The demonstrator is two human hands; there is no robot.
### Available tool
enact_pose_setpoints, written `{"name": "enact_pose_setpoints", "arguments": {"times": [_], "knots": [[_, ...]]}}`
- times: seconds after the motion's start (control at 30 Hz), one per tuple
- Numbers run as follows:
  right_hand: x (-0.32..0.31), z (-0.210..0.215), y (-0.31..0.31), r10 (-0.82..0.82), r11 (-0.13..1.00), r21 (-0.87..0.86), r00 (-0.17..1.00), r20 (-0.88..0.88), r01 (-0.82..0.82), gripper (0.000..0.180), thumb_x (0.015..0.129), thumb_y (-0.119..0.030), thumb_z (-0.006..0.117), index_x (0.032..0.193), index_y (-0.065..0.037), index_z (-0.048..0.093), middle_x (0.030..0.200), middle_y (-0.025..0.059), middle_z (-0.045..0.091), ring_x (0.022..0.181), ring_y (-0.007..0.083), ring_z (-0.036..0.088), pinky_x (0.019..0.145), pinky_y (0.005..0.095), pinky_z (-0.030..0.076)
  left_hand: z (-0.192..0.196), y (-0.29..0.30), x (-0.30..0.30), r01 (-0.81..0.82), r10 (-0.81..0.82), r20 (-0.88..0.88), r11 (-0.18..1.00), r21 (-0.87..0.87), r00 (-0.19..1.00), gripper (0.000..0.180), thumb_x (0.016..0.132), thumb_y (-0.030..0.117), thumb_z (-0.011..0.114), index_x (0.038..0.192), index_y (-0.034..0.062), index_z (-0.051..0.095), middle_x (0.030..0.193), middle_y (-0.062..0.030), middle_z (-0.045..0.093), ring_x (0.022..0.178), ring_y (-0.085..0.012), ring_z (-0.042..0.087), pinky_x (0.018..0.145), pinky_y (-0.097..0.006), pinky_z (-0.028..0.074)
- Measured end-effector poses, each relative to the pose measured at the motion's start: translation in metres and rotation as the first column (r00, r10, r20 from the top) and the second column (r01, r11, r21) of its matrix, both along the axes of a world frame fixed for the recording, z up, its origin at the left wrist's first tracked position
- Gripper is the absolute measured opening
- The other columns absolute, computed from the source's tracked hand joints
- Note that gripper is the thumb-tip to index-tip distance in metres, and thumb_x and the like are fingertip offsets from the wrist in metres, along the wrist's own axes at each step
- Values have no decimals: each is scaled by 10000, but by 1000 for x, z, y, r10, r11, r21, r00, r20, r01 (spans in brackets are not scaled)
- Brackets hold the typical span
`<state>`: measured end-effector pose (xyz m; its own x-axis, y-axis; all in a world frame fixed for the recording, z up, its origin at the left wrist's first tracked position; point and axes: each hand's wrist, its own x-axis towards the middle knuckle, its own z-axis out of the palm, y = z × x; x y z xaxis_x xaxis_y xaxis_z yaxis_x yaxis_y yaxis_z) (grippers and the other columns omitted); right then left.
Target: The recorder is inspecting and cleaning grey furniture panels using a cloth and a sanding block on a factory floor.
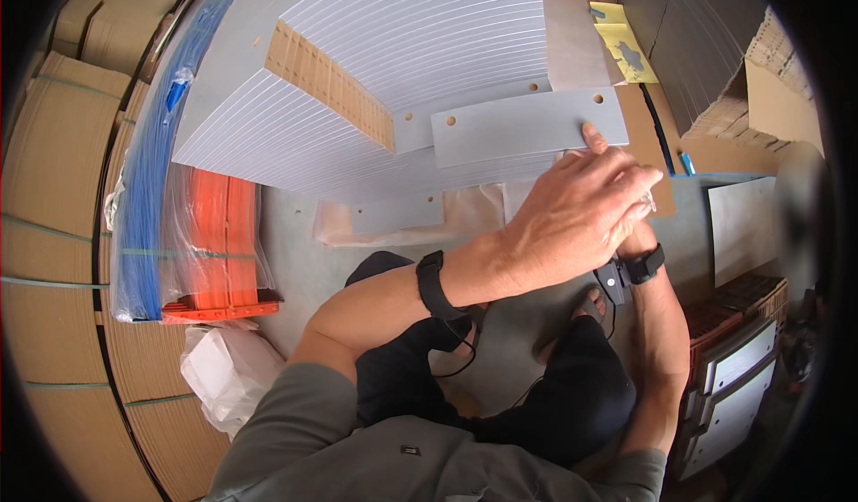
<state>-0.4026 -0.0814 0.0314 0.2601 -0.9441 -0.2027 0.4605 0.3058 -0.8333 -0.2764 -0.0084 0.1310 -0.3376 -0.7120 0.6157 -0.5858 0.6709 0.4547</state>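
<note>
A flat grey panel [518, 131] with a round hole near each far corner lies at the near right of a large stack of similar grey panels [429, 37]. Over its near right edge, my left hand [581, 198] is closed with curled fingers, and a bit of whitish crumpled material [650, 202] shows at them. My right hand [638, 234] is mostly hidden beneath the left one. A thumb tip presses on the panel's face and seems to belong to the right hand, gripping the panel's near edge; the other right fingers are out of sight.
Left of the stack stand blue strips [147, 189] and orange beams [219, 243] in clear wrap, beside strapped cardboard stacks [54, 189]. A white wrapped bundle [223, 368] sits below. Yellow paper [626, 51] lies at the back right. Crates with grey plates [737, 395] stand right.
</note>
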Motion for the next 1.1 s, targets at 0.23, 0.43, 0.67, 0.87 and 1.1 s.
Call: {"name": "enact_pose_setpoints", "arguments": {"times": [0.23,0.43,0.67,0.87,1.1], "knots": [[67,-3,-17,215,977,33,956,-200,-213,476,1016,-408,632,1179,38,599,1058,131,671,882,178,680,876,309,611,-4,51,9,107,-109,14,991,85,994,294,941,137,677,1202,27,600,1110,-121,602,948,-289,653,810,-395,549],[66,-34,-22,268,957,-23,914,-306,-288,338,1001,-351,666,1112,-32,663,986,64,693,860,181,680,814,327,597,2,72,6,148,-145,-35,980,131,989,266,931,143,690,1157,29,610,999,-79,634,856,-261,667,760,-371,556],[-26,-118,-4,-634,773,-607,-189,-750,-185,569,833,-311,793,1325,-121,579,1271,159,617,1185,400,584,979,474,511,-13,96,-3,293,-305,44,940,174,951,162,900,137,718,1016,56,640,840,-63,610,744,-219,652,660,-345,529],[-64,-202,1,-280,956,-273,-56,-958,-105,562,822,-344,783,1320,-202,564,1305,194,585,1177,423,574,962,506,506,-21,99,-6,324,-340,58,927,186,939,94,894,115,675,948,60,622,808,-58,588,708,-229,626,685,-366,524],[-90,-146,31,-386,921,-388,214,-897,32,268,870,-195,667,1013,29,635,857,231,655,797,357,635,759,457,520,-28,89,-9,359,-368,5,908,217,930,100,891,88,647,977,38,639,856,-79,602,816,-250,647,729,-385,541]]}}
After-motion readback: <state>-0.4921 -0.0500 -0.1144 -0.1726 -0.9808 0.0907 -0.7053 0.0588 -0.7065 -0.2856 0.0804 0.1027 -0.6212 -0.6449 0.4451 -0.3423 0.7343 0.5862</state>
